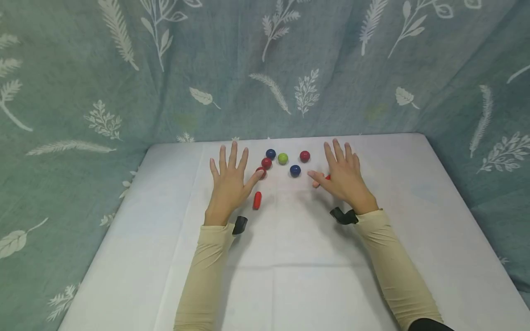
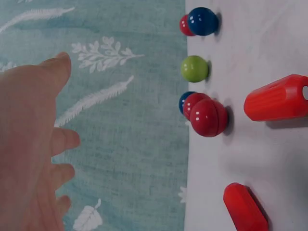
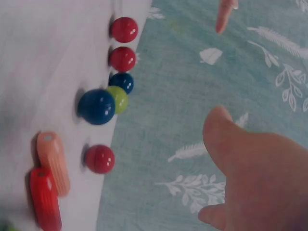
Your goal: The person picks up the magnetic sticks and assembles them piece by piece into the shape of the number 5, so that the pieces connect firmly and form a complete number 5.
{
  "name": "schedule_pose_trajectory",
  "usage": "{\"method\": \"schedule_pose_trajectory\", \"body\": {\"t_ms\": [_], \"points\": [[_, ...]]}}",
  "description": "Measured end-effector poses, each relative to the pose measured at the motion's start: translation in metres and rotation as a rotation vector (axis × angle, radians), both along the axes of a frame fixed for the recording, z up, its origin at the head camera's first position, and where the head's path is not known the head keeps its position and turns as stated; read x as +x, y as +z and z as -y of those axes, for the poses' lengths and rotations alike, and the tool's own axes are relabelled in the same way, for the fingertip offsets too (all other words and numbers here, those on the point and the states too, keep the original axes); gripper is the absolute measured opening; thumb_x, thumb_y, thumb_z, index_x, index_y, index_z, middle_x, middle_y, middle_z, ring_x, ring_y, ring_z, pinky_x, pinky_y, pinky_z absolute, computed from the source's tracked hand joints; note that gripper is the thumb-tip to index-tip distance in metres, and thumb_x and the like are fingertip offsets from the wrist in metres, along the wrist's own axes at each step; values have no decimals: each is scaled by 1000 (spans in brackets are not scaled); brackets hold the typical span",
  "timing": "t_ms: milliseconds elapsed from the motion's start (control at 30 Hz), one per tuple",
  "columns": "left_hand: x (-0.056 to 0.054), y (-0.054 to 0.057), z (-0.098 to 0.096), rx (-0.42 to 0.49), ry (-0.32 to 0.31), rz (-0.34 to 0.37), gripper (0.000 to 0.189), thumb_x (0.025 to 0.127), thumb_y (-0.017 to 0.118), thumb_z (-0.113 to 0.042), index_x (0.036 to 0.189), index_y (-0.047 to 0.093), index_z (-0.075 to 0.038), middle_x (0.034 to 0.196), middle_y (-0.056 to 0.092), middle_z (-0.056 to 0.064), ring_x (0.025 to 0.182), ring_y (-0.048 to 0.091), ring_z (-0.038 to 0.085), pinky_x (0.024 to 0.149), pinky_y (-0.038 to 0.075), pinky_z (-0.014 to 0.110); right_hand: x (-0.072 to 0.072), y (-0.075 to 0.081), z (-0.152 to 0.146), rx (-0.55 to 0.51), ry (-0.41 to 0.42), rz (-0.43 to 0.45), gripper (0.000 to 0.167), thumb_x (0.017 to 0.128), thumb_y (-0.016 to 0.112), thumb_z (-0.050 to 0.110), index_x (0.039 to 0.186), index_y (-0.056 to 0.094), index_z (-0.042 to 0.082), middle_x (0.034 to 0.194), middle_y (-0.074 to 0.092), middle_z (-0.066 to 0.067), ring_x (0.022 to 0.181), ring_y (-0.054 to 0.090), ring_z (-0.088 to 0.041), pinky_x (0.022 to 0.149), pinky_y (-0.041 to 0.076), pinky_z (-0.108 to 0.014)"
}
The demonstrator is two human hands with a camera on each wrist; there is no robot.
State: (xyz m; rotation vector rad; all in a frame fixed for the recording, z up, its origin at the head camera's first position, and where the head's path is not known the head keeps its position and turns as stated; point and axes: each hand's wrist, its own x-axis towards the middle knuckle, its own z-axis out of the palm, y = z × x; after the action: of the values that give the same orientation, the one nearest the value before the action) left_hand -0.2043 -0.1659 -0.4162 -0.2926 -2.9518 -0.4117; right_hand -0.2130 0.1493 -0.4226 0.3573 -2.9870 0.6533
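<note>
My left hand (image 1: 230,186) is held over the white table with its fingers spread, its thumb overlapping a glossy red ball (image 1: 261,172) in the head view. Close to that wrist lies a red elongated plastic piece (image 1: 257,200). The left wrist view has two such pieces, the larger one (image 2: 276,100) with a hole at its end. On the other side my right hand (image 1: 345,177) is spread too, holding nothing. It partly hides a pink ribbed piece (image 3: 54,161) and a red ribbed piece (image 3: 45,199), which lie side by side.
Between the hands, toward the table's back edge, are another red ball (image 1: 267,163), a blue ball (image 1: 271,153), a green ball (image 1: 283,158), a second blue ball (image 1: 295,171) and a third red ball (image 1: 304,156). A leaf-patterned curtain (image 1: 232,69) hangs behind the table (image 1: 273,294).
</note>
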Motion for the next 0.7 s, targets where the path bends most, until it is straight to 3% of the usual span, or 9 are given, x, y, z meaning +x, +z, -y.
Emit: {"method": "schedule_pose_trajectory", "body": {"t_ms": [133, 267, 467, 700], "points": [[2, -1, 4, 78, -20, -19, 80, 102, 49, -62, 163, 31, -13, 174, 12, 16, 161, 5, 41, 126, 3, 68, -2, 0, 6, -93, 21, 4, 89, 101, 57, 54, 164, 20, 4, 170, 20, -25, 158, 12, -50, 124, 14, -69], [4, -3, 9, 159, -32, -33, 74, 102, 54, -57, 156, 42, -7, 165, 32, 20, 153, 25, 40, 125, 19, 61, -4, -1, 14, -178, 16, 13, 80, 102, 61, 47, 162, 29, 3, 165, 34, -23, 154, 28, -45, 125, 23, -63], [6, -9, 15, 220, -6, 47, 64, 102, 60, -52, 143, 56, -4, 143, 54, 18, 133, 50, 37, 112, 42, 55, -11, -5, 26, -271, -17, 63, 72, 102, 64, 41, 159, 37, 6, 160, 43, -20, 150, 38, -40, 123, 32, -57], [3, -14, 17, 246, -24, 148, 55, 101, 61, -50, 127, 66, -2, 114, 64, 16, 98, 59, 28, 88, 55, 44, -18, -17, 33, -359, -35, 126, 67, 100, 67, 37, 155, 44, 6, 151, 52, -19, 137, 49, -38, 118, 39, -55]]}}
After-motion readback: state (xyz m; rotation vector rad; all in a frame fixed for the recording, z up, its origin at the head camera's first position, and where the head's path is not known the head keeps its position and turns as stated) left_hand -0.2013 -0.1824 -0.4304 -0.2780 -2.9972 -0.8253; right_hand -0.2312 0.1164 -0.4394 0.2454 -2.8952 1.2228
